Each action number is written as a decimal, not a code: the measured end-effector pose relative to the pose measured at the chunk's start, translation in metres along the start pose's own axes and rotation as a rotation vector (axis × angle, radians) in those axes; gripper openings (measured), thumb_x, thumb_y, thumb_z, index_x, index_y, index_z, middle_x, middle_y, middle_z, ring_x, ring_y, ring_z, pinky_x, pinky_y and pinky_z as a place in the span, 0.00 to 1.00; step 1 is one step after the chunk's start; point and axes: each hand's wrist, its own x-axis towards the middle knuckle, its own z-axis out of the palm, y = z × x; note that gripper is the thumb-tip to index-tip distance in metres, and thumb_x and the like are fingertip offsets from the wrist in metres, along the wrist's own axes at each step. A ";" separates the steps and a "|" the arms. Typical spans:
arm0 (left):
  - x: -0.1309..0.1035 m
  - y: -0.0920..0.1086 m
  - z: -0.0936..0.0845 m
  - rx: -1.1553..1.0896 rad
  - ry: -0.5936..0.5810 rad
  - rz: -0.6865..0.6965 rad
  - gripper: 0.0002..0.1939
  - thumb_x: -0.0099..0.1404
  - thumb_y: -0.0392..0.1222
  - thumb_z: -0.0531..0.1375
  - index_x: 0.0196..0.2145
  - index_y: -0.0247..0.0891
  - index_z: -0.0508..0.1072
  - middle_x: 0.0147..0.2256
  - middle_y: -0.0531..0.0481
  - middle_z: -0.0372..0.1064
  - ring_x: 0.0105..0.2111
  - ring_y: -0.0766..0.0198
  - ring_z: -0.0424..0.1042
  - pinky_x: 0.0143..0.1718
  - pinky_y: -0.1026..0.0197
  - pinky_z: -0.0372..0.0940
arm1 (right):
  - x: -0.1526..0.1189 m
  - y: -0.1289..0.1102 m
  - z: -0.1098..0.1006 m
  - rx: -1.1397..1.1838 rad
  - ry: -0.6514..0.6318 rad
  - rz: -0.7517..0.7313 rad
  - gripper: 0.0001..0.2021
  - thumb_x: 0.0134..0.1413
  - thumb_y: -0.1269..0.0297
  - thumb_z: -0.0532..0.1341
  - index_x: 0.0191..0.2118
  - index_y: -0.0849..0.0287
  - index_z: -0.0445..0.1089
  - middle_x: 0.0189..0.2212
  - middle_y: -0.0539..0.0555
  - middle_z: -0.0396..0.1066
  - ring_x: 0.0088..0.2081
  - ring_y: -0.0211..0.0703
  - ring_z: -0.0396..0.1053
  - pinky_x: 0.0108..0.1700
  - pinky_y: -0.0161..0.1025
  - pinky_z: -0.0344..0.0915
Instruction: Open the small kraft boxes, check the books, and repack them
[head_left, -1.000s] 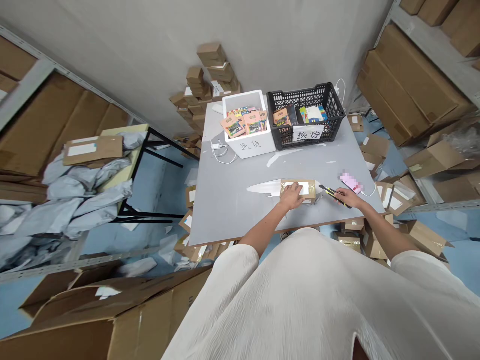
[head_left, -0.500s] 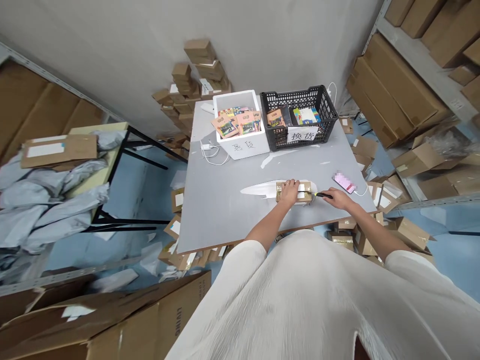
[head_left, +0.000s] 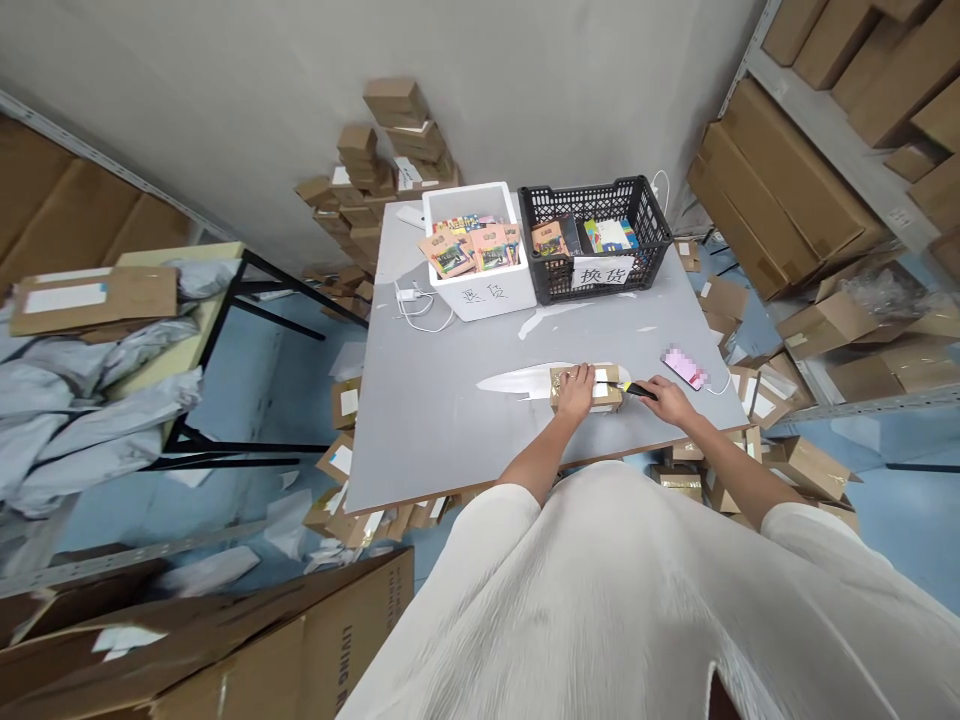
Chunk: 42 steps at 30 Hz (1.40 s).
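Observation:
A small taped cardboard box point(head_left: 608, 399) with a white label lies on the grey table point(head_left: 435, 420). My left hand point(head_left: 576, 391) grips its top and holds it down against the table. In my right hand point(head_left: 667, 401) is a box cutter point(head_left: 638, 389) with a black and yellow handle, its tip pointing left at the box's top. The blade meets the box near the label; how deep it sits I cannot tell.
Behind the box stand a white foam box point(head_left: 484, 298) with several booklets and a black plastic crate point(head_left: 546, 283). A phone point(head_left: 685, 367) on a cable lies right of my right hand. Cartons point(head_left: 821, 465) crowd the floor; a side table point(head_left: 232, 290) holds grey parcels.
The box cutter and my right hand have shifted slightly left relative to the box. My left hand stays on the box. The whole view has moved a little.

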 end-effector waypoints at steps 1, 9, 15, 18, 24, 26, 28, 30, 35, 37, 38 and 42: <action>-0.001 0.000 0.001 -0.004 0.002 -0.001 0.34 0.78 0.34 0.48 0.78 0.46 0.58 0.74 0.37 0.61 0.74 0.45 0.58 0.71 0.38 0.54 | -0.001 0.002 0.000 -0.002 0.002 0.001 0.25 0.75 0.55 0.58 0.72 0.48 0.72 0.54 0.64 0.75 0.53 0.59 0.74 0.55 0.48 0.70; -0.002 0.000 0.001 -0.008 0.004 -0.011 0.32 0.79 0.37 0.47 0.77 0.47 0.60 0.75 0.38 0.60 0.74 0.45 0.58 0.72 0.39 0.54 | 0.002 0.013 0.000 0.120 -0.026 0.034 0.24 0.75 0.54 0.58 0.71 0.48 0.74 0.54 0.61 0.76 0.54 0.57 0.76 0.56 0.46 0.71; -0.001 -0.001 0.001 -0.006 0.012 -0.005 0.34 0.78 0.37 0.48 0.78 0.47 0.58 0.74 0.38 0.63 0.73 0.44 0.60 0.71 0.38 0.53 | 0.011 0.020 0.001 0.095 -0.029 -0.016 0.25 0.74 0.55 0.59 0.70 0.48 0.74 0.53 0.61 0.76 0.53 0.57 0.76 0.58 0.48 0.70; -0.003 -0.001 0.003 -0.002 0.016 -0.012 0.34 0.78 0.37 0.49 0.79 0.49 0.57 0.75 0.39 0.62 0.73 0.45 0.59 0.72 0.38 0.53 | 0.019 0.014 0.003 0.068 -0.050 -0.038 0.24 0.74 0.55 0.60 0.70 0.48 0.75 0.55 0.61 0.76 0.55 0.57 0.75 0.58 0.47 0.70; -0.004 -0.002 0.006 -0.015 0.014 -0.013 0.33 0.79 0.37 0.47 0.78 0.49 0.59 0.75 0.39 0.61 0.74 0.45 0.58 0.72 0.38 0.53 | 0.024 0.022 -0.007 0.059 -0.067 -0.060 0.24 0.73 0.56 0.62 0.70 0.47 0.75 0.56 0.61 0.77 0.54 0.58 0.76 0.58 0.48 0.70; -0.004 -0.003 0.007 -0.020 0.017 -0.017 0.34 0.78 0.36 0.48 0.78 0.49 0.58 0.76 0.40 0.60 0.74 0.45 0.58 0.72 0.37 0.53 | 0.022 0.028 -0.012 0.060 -0.058 -0.061 0.24 0.72 0.55 0.62 0.70 0.46 0.75 0.55 0.61 0.77 0.53 0.58 0.76 0.57 0.48 0.71; -0.004 -0.003 0.007 -0.027 0.013 -0.018 0.35 0.77 0.35 0.48 0.79 0.50 0.57 0.76 0.40 0.60 0.74 0.46 0.59 0.72 0.37 0.54 | 0.021 0.033 -0.016 0.070 -0.059 -0.057 0.25 0.72 0.55 0.63 0.70 0.46 0.75 0.54 0.61 0.77 0.52 0.58 0.76 0.55 0.48 0.71; -0.004 -0.002 0.006 -0.030 0.006 -0.023 0.36 0.77 0.35 0.48 0.79 0.50 0.56 0.76 0.41 0.60 0.74 0.46 0.59 0.71 0.37 0.54 | 0.023 0.035 -0.019 0.101 -0.087 -0.053 0.25 0.71 0.56 0.63 0.70 0.46 0.76 0.54 0.60 0.78 0.50 0.57 0.76 0.54 0.47 0.72; -0.005 -0.001 0.004 -0.024 0.005 -0.042 0.35 0.79 0.36 0.47 0.79 0.51 0.56 0.76 0.42 0.61 0.73 0.46 0.58 0.71 0.38 0.54 | 0.030 0.028 -0.014 0.182 -0.154 -0.029 0.23 0.71 0.57 0.63 0.68 0.47 0.78 0.51 0.59 0.79 0.48 0.54 0.78 0.53 0.45 0.73; -0.005 -0.001 0.004 -0.023 -0.002 -0.040 0.34 0.79 0.37 0.47 0.79 0.50 0.57 0.76 0.42 0.60 0.74 0.45 0.58 0.71 0.38 0.54 | 0.031 0.025 -0.010 0.192 -0.149 -0.015 0.23 0.72 0.56 0.63 0.68 0.47 0.77 0.51 0.58 0.79 0.47 0.54 0.78 0.52 0.45 0.73; -0.005 -0.001 0.004 -0.020 -0.002 -0.038 0.33 0.79 0.37 0.47 0.79 0.50 0.58 0.76 0.42 0.59 0.74 0.45 0.58 0.72 0.38 0.54 | 0.032 0.025 -0.008 0.188 -0.144 -0.016 0.23 0.72 0.56 0.63 0.68 0.46 0.77 0.51 0.58 0.79 0.47 0.53 0.78 0.52 0.45 0.73; -0.004 -0.003 0.007 0.007 0.014 -0.043 0.33 0.80 0.37 0.46 0.79 0.47 0.59 0.76 0.42 0.60 0.74 0.46 0.58 0.71 0.39 0.54 | 0.032 0.033 -0.009 0.087 -0.078 -0.089 0.24 0.70 0.59 0.64 0.69 0.48 0.77 0.53 0.60 0.79 0.49 0.56 0.77 0.53 0.47 0.73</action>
